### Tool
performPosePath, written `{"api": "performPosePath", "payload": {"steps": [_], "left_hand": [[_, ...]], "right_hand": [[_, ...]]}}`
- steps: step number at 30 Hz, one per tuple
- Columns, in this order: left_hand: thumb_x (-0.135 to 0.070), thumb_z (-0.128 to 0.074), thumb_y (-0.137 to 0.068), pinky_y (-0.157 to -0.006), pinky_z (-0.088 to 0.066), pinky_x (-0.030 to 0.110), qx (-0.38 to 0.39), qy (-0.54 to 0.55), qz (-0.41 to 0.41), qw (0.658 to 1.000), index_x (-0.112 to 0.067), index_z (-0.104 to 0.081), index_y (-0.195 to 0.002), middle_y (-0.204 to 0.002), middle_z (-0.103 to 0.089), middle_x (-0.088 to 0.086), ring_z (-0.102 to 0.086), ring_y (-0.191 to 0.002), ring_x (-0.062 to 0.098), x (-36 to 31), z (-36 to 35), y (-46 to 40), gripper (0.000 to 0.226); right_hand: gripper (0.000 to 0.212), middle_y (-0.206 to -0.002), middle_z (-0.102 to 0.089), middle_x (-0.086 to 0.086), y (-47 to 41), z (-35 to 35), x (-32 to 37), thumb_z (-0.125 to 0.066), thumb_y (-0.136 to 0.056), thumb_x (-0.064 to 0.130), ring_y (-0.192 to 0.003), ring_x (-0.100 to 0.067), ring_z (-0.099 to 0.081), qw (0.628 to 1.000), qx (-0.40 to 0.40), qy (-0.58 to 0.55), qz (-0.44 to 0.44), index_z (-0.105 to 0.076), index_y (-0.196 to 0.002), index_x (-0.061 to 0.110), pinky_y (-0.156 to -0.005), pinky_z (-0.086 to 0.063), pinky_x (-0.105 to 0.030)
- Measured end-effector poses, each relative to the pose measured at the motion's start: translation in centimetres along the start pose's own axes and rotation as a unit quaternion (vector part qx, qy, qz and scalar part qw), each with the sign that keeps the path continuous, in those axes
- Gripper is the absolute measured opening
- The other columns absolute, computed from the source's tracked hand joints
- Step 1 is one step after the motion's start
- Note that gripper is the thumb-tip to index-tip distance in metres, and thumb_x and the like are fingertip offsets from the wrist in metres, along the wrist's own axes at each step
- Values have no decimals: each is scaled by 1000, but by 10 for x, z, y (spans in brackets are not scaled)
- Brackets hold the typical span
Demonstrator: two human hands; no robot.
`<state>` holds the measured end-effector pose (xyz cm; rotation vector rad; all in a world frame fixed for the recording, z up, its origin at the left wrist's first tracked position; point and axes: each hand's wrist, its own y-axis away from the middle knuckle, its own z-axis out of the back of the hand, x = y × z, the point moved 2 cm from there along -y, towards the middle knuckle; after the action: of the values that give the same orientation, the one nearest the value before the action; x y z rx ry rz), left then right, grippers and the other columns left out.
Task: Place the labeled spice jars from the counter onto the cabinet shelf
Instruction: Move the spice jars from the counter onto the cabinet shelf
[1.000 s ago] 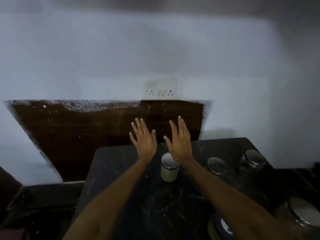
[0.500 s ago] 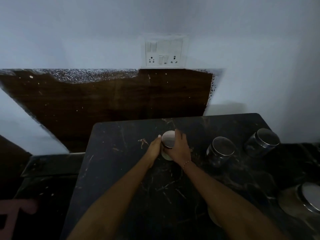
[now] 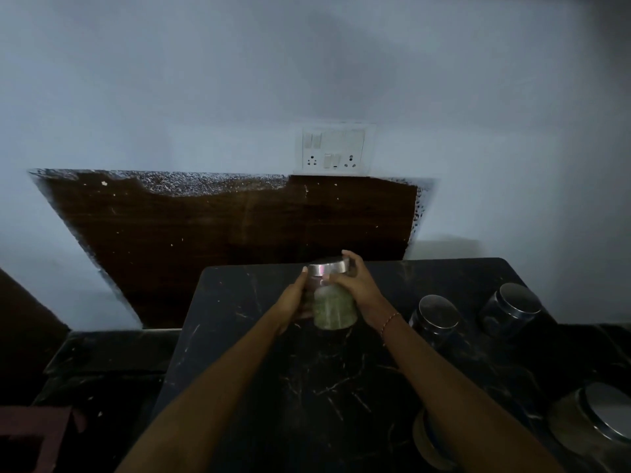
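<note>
Head view: dark room, dim light. Black marble-look counter (image 3: 307, 387) w/ pale veins and scratches fills the lower middle; a lower dark ledge sits to its left. Behind it a dark brown wood-grain panel (image 3: 222, 240) on a pale bluish wall (image 3: 170, 80), panel's top edge speckled w/ white. White switch/socket plate (image 3: 334, 150) on the wall just above the panel's right part.

Green-filled jar (image 3: 333, 297) is between both hands over the counter's far middle, tilted w/ lid toward the wall; can't tell if its base touches the counter. Left hand (image 3: 293, 300) grips the jar's left side, fingers curled round the glass. Right hand (image 3: 358, 285) grips the right side, fingers reaching up over the lid rim; thin bracelet at that wrist.

Jar: clear glass, squat, rounded, packed w/ green stuff, shiny metal lid (image 3: 329, 266). No label readable.

Right of hands: two dark jars w/ metal lids, near one (image 3: 435, 317), far one (image 3: 510, 310), apart from each other. Bigger jar (image 3: 594, 428) at lower right corner.
</note>
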<state>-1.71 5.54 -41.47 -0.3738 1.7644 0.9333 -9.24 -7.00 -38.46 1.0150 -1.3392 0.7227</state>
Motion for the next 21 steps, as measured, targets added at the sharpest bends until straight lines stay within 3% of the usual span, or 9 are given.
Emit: {"api": "performPosePath", "payload": {"steps": [3,6,9,11,13,15,18,21], "left_hand": [[-63,-23,-91,-71,-56,36,55,95,-21,994,-27,-58,-113,-102,-71,4,-68,-96,21,-11,-2,13,55],[-63,-25,-90,-66,-58,35,57,148,-44,986,-24,-59,-110,-95,-75,5,-72,-87,21,-23,-9,28,56],[-65,-27,-89,-68,-57,35,37,130,-64,989,-24,-61,-106,-94,-74,7,-72,-84,22,-28,-15,39,56],[-63,-27,-90,-68,-58,34,15,115,-91,989,-22,-62,-105,-94,-74,9,-72,-84,22,-33,-19,46,56],[-60,-29,-91,-80,-57,40,-36,83,-131,987,-20,-64,-102,-101,-71,15,-70,-90,26,-40,-23,52,53],[-54,-31,-94,-91,-53,47,-94,55,-166,980,-22,-65,-93,-99,-69,15,-67,-95,29,-45,-24,57,46],[-50,-21,-98,-94,-50,47,-97,50,-181,977,-17,-61,-112,-110,-66,15,-64,-103,28,-47,-29,62,53],[-49,-19,-98,-83,-54,37,-72,75,-175,979,-12,-55,-122,-110,-66,16,-65,-97,25,-49,-35,70,57]], "right_hand": [[44,-119,-55,-9,9,-13,12,-56,-88,16,-98,-20,-60,991,40,-130,-14,-42,-130,16,-73,-51,-31],[40,-115,-61,-12,20,-26,19,-50,-90,30,-96,-24,-62,981,53,-184,-41,-50,-126,13,-74,-52,-37],[28,-109,-64,-10,29,-28,29,-46,-91,36,-94,-23,-64,991,27,-127,-22,-57,-112,20,-72,-53,-35],[25,-113,-63,-11,34,-26,34,-45,-93,36,-98,-23,-63,997,-5,-74,10,-58,-109,21,-79,-54,-37],[25,-115,-62,-11,40,-25,36,-45,-95,36,-102,-22,-62,998,-41,-21,48,-58,-109,20,-87,-52,-38],[31,-116,-60,-6,48,-28,37,-47,-94,37,-103,-18,-61,996,-46,25,76,-53,-119,19,-84,-52,-31],[46,-118,-56,1,57,-37,38,-55,-90,37,-104,-13,-59,995,-25,43,90,-42,-131,20,-81,-50,-26],[46,-120,-59,-6,60,-37,43,-54,-91,37,-104,-19,-62,994,-52,6,100,-45,-130,14,-84,-53,-32]]}}
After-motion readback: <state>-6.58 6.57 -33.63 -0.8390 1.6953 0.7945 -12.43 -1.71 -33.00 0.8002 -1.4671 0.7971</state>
